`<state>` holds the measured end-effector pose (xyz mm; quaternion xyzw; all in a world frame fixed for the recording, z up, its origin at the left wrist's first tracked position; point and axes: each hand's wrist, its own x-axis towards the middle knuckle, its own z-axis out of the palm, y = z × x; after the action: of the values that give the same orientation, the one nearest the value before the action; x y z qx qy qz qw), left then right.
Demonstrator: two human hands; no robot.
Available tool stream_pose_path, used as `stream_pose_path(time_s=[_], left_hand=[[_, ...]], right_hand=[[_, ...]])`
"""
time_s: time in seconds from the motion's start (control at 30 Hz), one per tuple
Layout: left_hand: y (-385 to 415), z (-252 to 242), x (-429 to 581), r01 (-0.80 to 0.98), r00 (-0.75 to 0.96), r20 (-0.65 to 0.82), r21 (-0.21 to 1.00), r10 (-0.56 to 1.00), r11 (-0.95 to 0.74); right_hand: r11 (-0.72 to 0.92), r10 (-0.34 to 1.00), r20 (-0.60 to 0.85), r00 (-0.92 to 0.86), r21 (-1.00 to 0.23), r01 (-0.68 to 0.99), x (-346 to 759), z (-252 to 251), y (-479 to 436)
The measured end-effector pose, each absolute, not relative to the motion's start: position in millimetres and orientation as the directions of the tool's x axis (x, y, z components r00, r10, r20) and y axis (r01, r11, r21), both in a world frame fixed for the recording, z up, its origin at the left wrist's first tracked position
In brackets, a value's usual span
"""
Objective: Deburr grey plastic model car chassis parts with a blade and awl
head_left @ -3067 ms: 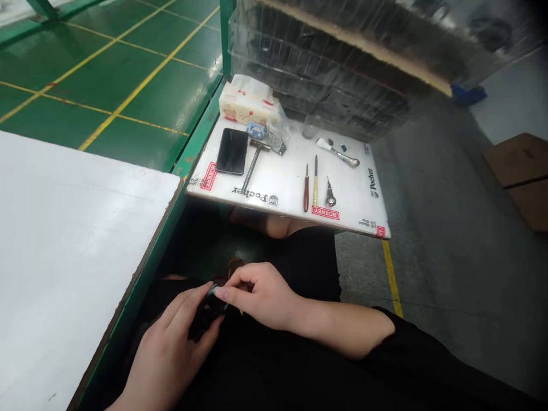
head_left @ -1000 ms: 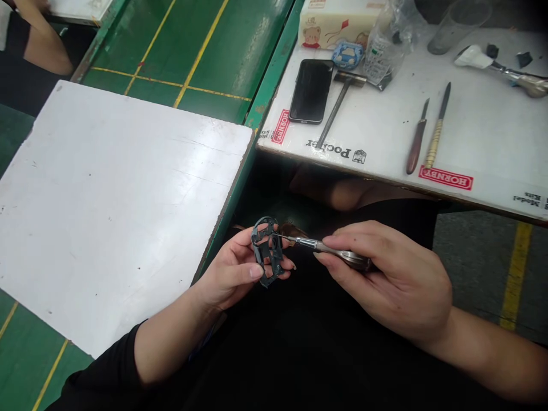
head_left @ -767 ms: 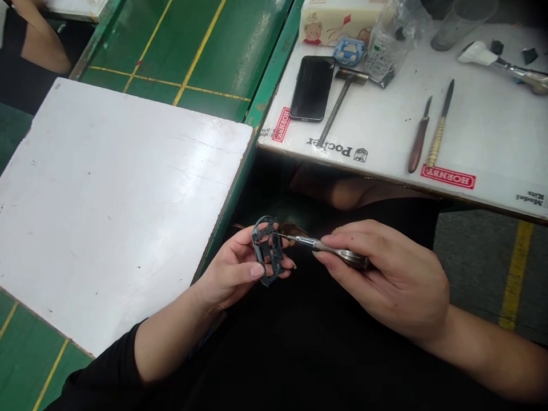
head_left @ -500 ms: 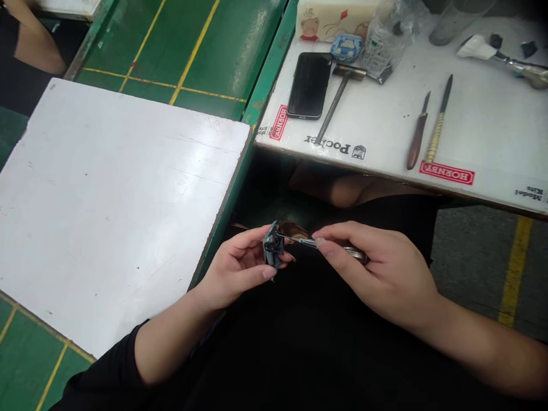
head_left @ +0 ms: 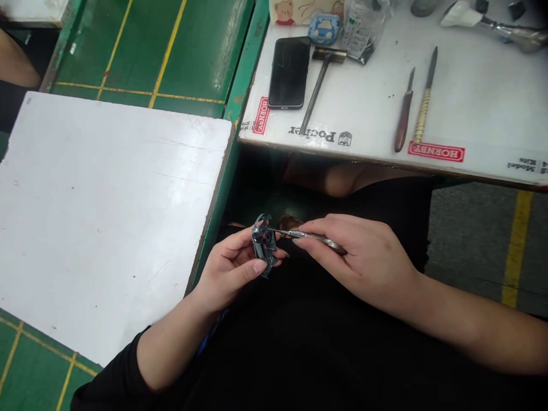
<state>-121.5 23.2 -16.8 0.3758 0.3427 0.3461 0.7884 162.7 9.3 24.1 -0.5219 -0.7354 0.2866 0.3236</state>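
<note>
Above my lap, my left hand (head_left: 237, 260) grips a small dark grey moulded part (head_left: 264, 245) between thumb and fingers, its hollow side facing right. My right hand (head_left: 355, 251) is closed round a thin metal hand tool (head_left: 317, 237) with a silvery handle, held like a pen. Its fine tip meets the upper inside of the grey part; the exact kind of tip is too small to tell. The palm hides the handle's end.
On the bench at upper right lie a black phone (head_left: 290, 73), a metal hammer (head_left: 321, 80), a wooden-handled knife (head_left: 405, 117), a file with a wrapped handle (head_left: 426, 100) and a plastic bag (head_left: 362, 28). A white board (head_left: 115, 211) lies at left. Another person's arm (head_left: 17, 60) shows at upper left.
The grey part has been turned so more of its hollow inside shows. The tool's tip stays at it. The whole view has shifted slightly, both hands now sitting further left.
</note>
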Motion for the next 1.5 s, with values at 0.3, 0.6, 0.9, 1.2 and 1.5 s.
stream_pose_path(time_s=[0.3, 0.6, 0.9, 1.2, 1.5], left_hand=[[21.3, -15.3, -125.1, 0.083, 0.483, -0.056, 0.996, 0.874, 0.018], [21.1, -14.4, -125.1, -0.016, 0.493, -0.187, 0.975, 0.850, 0.223], [22.8, -14.6, -119.1, -0.135, 0.479, -0.266, 0.919, 0.836, 0.370], [20.9, -13.6, -120.2, -0.087, 0.454, -0.316, 0.915, 0.833, 0.394], [21.5, -15.3, -117.0, -0.140, 0.434, -0.378, 0.869, 0.818, 0.475]], right_hand=[[-0.295, 0.898, -0.368, -0.240, -0.910, 0.292, 173.7, 25.1, 25.3], [0.257, 0.942, 0.095, -0.321, -0.817, 0.516, 171.0, 10.7, 17.6], [0.544, 0.838, 0.395, -0.377, -0.537, 0.645, 173.0, 5.1, 14.9], [0.458, 0.887, 0.239, -0.395, -0.565, 0.686, 171.2, 7.0, 16.1], [0.467, 0.882, 0.288, -0.372, -0.445, 0.764, 167.4, 6.3, 14.0]])
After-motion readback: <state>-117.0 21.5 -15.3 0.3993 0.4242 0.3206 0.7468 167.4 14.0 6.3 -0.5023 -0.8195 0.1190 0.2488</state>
